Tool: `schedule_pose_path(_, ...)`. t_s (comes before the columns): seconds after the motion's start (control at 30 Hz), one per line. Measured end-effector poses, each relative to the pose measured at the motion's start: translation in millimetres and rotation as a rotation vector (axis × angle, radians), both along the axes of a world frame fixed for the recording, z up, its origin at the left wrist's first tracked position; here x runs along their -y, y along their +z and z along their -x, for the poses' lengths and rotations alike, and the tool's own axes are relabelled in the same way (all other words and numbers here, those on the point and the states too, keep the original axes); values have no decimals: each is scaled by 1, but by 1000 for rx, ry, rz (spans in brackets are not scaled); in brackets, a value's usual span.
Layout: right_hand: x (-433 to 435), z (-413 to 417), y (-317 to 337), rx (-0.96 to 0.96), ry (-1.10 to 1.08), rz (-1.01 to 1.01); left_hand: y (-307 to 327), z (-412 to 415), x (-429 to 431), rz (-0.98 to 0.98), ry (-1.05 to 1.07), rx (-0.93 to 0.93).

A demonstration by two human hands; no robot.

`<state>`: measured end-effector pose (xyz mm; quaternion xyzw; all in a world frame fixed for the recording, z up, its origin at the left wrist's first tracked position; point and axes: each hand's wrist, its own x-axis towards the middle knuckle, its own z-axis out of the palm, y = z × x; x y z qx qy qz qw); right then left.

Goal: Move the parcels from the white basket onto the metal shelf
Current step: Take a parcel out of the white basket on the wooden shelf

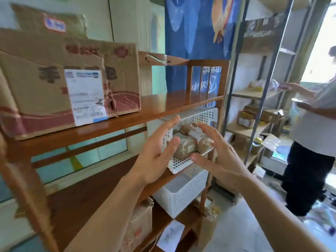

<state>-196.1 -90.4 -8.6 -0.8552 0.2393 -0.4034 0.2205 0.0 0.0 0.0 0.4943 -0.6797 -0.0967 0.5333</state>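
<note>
A white perforated basket (196, 115) stands on the middle board of a wooden rack, at its right end. Brown parcels (189, 142) wrapped in clear tape lie inside it. My left hand (158, 151) is spread open against the basket's left side, thumb near a parcel. My right hand (218, 151) is open just in front of the basket, fingers apart and reaching toward the parcels. Neither hand holds anything. The metal shelf (254, 95) stands to the right, with grey uprights and pale boards.
Large cardboard boxes (60, 88) fill the wooden rack's (163, 104) upper board at left. A second white basket (181, 195) sits one board lower. Small boxes (245, 119) lie on the metal shelf. A person (312, 135) stands at the far right beside it.
</note>
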Motion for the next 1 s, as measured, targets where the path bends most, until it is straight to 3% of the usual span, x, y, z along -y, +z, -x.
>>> schedule_pose_path(0.2, 136, -26, -35, -61, -62, -185, -43, 18, 132, -223, 54, -160)
schedule_pose_path(0.33, 207, -64, -72, -209, -178, -310, -77, 21, 198, -300, 189, -274)
schedule_pose_path(0.47, 239, -106, -97, -360, -316, -441, -98, 19, 252, -376, 391, -625)
schedule_pose_path(0.57, 241, -127, -111, -457, -438, -334, -116, 12, 272, -453, 449, -881)
schedule_pose_path(0.83, 227, -121, -110, -137, -357, -284, -176, -17, 297, -461, 507, -1243)
schedule_pose_path(0.93, 212, -98, -101, 2, -353, -229, -151, -5, 282, -507, 384, -1399)
schedule_pose_path(1.0, 197, -77, -96, 48, -381, -228, -123, 13, 267, -521, 252, -1389)
